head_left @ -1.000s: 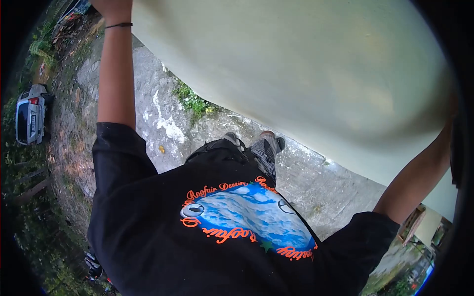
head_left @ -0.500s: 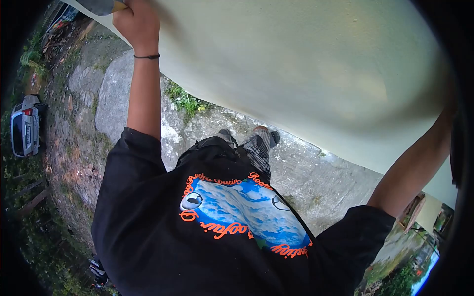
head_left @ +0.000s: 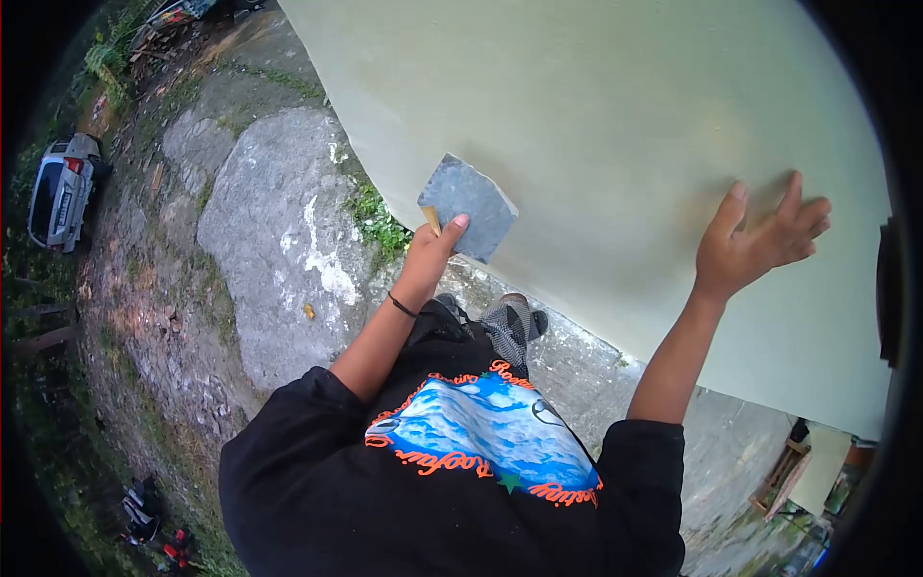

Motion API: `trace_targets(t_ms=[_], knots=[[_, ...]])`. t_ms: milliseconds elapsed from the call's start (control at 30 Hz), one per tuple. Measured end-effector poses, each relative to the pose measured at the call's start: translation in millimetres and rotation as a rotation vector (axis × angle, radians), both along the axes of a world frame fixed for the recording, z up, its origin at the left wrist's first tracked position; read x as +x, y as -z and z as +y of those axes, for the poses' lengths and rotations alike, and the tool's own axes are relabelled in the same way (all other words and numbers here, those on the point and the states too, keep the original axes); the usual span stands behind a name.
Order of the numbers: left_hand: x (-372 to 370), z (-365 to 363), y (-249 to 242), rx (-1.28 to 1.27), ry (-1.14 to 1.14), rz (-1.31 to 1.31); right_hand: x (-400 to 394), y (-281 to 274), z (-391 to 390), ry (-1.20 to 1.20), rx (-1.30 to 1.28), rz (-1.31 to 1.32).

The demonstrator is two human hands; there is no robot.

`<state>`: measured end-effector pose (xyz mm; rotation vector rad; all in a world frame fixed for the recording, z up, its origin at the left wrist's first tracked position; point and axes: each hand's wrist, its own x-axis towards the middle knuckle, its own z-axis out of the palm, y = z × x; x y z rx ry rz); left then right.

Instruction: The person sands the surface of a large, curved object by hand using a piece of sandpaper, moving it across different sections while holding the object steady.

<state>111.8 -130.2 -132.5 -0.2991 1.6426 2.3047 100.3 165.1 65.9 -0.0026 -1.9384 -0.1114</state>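
Note:
My left hand (head_left: 434, 252) is closed on a flat, grey, roughly square plate (head_left: 471, 207), with the thumb on its face. A yellowish strip (head_left: 432, 220) sticks out beside the thumb. The plate is in front of the lower part of a pale green wall (head_left: 596, 125); whether it touches the wall I cannot tell. My right hand (head_left: 760, 240) is open with its fingers spread, holding nothing, at or close to the wall on the right.
Rough concrete ground (head_left: 279, 212) with a green weed patch (head_left: 377, 219) runs along the wall base. A silver car (head_left: 65, 192) stands at far left. Motorbikes (head_left: 142, 512) show at lower left. A wooden frame (head_left: 784, 479) is at lower right.
My left hand has come down and right from the top left, bringing the plate into full view. My right hand has moved left into view from the right edge. The view has shifted somewhat.

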Motion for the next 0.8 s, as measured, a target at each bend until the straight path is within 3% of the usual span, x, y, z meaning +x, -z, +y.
trace_targets(t_ms=[100, 200, 267, 333, 400, 433, 600, 800], knots=[[5.9, -34.3, -19.5, -0.066, -0.117, 0.071, 39.7, 119.1, -26.1, -0.038, -0.264, -0.326], [7.4, -65.0, -5.8, -0.028, -0.277, 0.069, 97.2, 185.9, -60.0, -0.193, -0.924, -0.83], [11.4, -72.9, -7.1, -0.039, -0.315, 0.03, 141.0, 239.7, -53.4, -0.176, -1.178, -1.129], [8.0, -77.2, -3.9, -0.044, -0.35, 0.007, 172.5, 249.8, -52.4, -0.168, -1.099, -1.202], [10.0, -75.4, 4.6, -0.043, -0.394, -0.057, 192.2, 253.4, -41.1, -0.254, -0.95, -1.483], [9.4, -71.9, 7.5, -0.054, -0.398, -0.063, 191.1, 245.7, -40.8, -0.223, -1.024, -1.51], [10.7, -54.9, 24.3, -0.047, -0.392, -0.139, 165.4, 231.5, -26.1, -0.154, -0.981, -1.514], [11.9, -38.4, 8.5, 0.01, -0.405, -0.167, 137.4, 225.4, -12.8, -0.104, -1.125, -1.433]])
